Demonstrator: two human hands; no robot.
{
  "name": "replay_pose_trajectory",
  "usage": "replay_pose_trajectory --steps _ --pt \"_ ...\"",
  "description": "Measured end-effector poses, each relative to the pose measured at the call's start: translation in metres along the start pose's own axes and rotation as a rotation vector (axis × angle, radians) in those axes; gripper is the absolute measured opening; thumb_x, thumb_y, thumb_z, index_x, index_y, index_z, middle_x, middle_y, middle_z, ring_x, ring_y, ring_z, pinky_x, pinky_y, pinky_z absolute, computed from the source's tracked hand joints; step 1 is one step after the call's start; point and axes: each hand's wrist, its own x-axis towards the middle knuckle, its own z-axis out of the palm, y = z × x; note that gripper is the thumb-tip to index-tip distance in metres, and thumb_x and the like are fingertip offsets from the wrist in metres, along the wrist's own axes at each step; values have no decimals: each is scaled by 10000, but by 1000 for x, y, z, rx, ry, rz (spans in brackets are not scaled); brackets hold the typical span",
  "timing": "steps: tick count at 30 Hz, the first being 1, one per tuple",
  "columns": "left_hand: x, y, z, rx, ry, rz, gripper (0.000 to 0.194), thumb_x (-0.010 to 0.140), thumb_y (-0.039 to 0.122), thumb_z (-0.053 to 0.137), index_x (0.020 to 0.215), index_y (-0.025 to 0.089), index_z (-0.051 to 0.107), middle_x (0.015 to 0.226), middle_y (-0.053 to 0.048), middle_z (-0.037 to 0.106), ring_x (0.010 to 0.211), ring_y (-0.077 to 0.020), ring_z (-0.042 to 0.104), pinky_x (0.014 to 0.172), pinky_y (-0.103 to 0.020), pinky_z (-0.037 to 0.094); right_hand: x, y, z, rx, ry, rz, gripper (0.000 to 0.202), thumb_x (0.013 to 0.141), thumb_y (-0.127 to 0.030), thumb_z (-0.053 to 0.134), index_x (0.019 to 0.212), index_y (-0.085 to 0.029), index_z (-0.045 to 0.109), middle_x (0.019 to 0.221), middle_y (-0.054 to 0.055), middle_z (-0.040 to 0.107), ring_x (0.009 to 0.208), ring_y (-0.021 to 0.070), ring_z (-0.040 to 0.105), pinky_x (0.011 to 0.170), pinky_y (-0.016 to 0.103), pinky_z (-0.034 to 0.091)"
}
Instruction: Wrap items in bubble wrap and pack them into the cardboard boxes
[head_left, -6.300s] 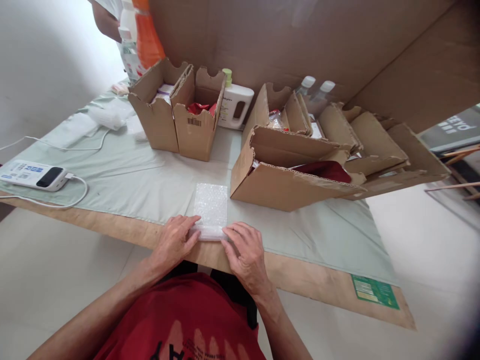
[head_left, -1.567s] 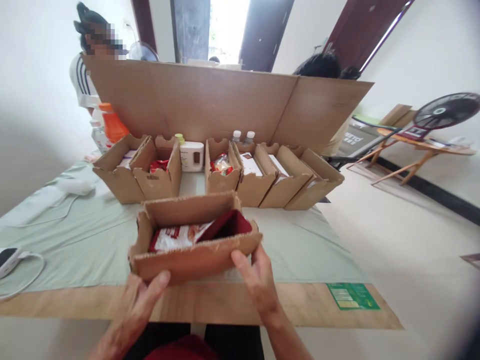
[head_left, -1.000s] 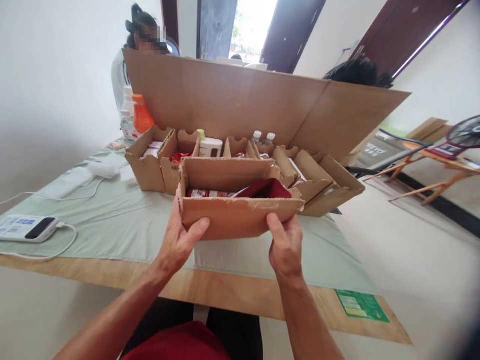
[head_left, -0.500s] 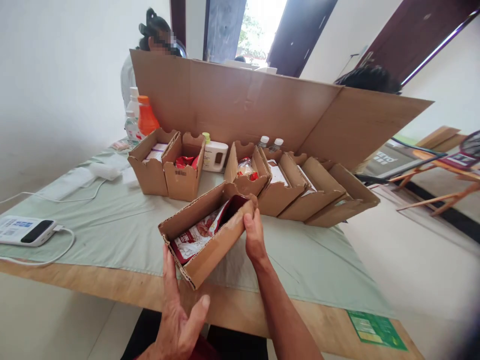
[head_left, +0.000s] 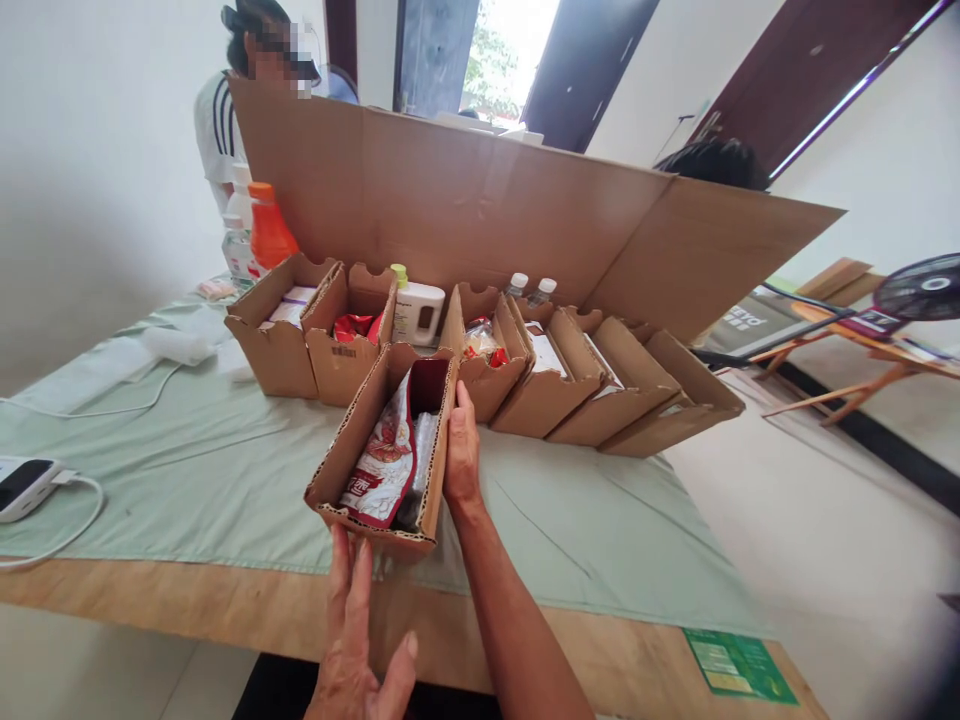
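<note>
Cardboard box (head_left: 352, 440) holding red snack packets (head_left: 384, 458), both hands steadying it

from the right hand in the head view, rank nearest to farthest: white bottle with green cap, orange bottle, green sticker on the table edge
From the right hand:
1. White bottle with green cap, just behind, slightly left.
2. Orange bottle, far back left.
3. Green sticker, near right table edge.

A plain brown cardboard box (head_left: 352, 450) is seen with a red-and-white printed packet (head_left: 384, 465) inside (a dark red lining shows at its far end). The table (head_left: 187, 600) is light wood, covered by a pale green cloth (head_left: 187, 470). An orange bottle (head_left: 266, 232) and a white bottle (head_left: 416, 312) with a yellow-green cap are noted behind.
</note>
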Motion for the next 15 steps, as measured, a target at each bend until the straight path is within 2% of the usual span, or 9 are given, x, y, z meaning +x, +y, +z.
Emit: replay_pose_trajectory --steps 4,7,11,15 --pt "7 -4 10 -41 -29 51 876 917 151 548 1635 370 96 1728 -46 -140 1570 -423 20 1218 -646 273 5 6 0 47 -2 -42 672 999 -653 388 1511 -229 481 1622 71 408 1518 233 333 1274 456 208" --pt "12 -8 17 -38 -36 74 846 909 128 548 1625 381 174 1725 -48 -150 1567 -442 50 1208 -664 267 8 11 -2 117 2 -31 638 1008 -622 403 1501 -227 492 1607 73 430 1499 238 368 1261 464 241" --pt "14 -12 26 -5 -68 129 873 883 104 581 1623 365 200 1724 -50 -154 1570 -434 52 1215 -657 250 10 20 -8 164 -43 -18 616 999 -619 412 1474 -245 526 1553 62 505 1457 237 431 1237 449 293" --pt "15 -10 34 13 -77 108 871 889 85 560 1625 363 186 1722 -64 -157 1571 -431 40 1209 -669 251 4 42 -16 41 1 56 573 985 -623 389 1332 -254 656 1343 74 677 1285 267 594 1110 448 449"
